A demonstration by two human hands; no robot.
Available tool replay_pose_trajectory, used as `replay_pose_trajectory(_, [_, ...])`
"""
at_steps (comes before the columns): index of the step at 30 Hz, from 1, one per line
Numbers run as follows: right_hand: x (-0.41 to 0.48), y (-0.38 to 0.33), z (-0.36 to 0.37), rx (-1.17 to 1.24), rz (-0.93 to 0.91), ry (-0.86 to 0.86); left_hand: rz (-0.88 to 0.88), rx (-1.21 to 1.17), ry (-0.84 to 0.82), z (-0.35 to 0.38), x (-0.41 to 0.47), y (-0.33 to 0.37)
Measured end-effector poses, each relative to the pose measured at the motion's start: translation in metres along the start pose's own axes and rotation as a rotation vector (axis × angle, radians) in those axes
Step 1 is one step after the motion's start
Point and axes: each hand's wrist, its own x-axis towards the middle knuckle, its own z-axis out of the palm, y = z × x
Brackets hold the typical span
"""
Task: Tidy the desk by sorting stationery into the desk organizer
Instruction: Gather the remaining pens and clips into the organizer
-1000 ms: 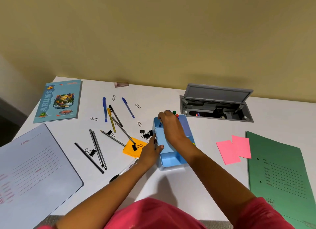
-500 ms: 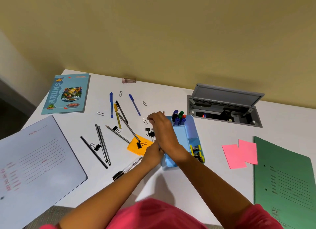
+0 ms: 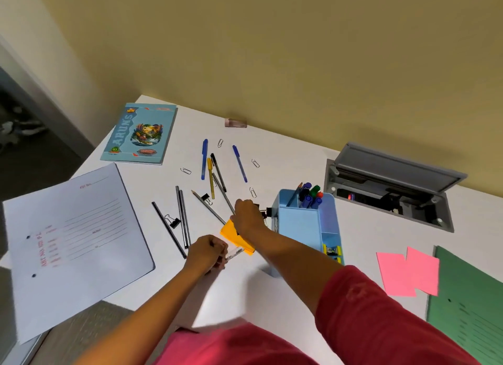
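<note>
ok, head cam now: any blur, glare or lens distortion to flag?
Head view: motion blur smears the left hand and the clear pen it grips, plus the near desk edge; loose pens further back look fairly sharp. Wide-angle bend skews the desk. Light is soft, no glare.

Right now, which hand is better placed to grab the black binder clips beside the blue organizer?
Right. The right hand is at the binder clips beside the organizer; the left hand is farther off and grips a clear pen.
</note>
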Motion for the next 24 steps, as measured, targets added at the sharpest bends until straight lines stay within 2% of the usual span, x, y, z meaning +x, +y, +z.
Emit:
replay_pose_trajectory(2, [0.001, -0.002, 0.003, -0.041, 0.026, 0.015, -0.006, 0.001, 0.059, -0.010, -0.002, 0.000])
replay_pose_trajectory(4, [-0.001, -0.002, 0.003, -0.065, 0.051, 0.014, 0.012, 0.078, 0.185, -0.020, 0.000, -0.002])
replay_pose_trajectory(10, [-0.008, -0.005, -0.009, 0.137, 0.136, 0.068, 0.063, 0.178, 0.362, -0.035, 0.008, -0.004])
replay_pose_trajectory(15, [-0.031, -0.001, -0.037, 0.333, 0.006, 0.285, 0.143, 0.237, 0.451, -0.039, 0.019, -0.003])
replay_pose_trajectory(19, [-0.051, 0.017, -0.065, 0.427, -0.044, 0.541, 0.210, 0.219, 0.547, -0.044, 0.025, 0.004])
replay_pose_trajectory(21, [-0.056, 0.027, -0.078, 0.440, -0.012, 0.638, 0.223, 0.215, 0.573, -0.047, 0.029, 0.006])
replay_pose_trajectory(24, [-0.057, 0.043, -0.089, 0.401, 0.100, 0.672, 0.224, 0.197, 0.592, -0.051, 0.034, 0.006])
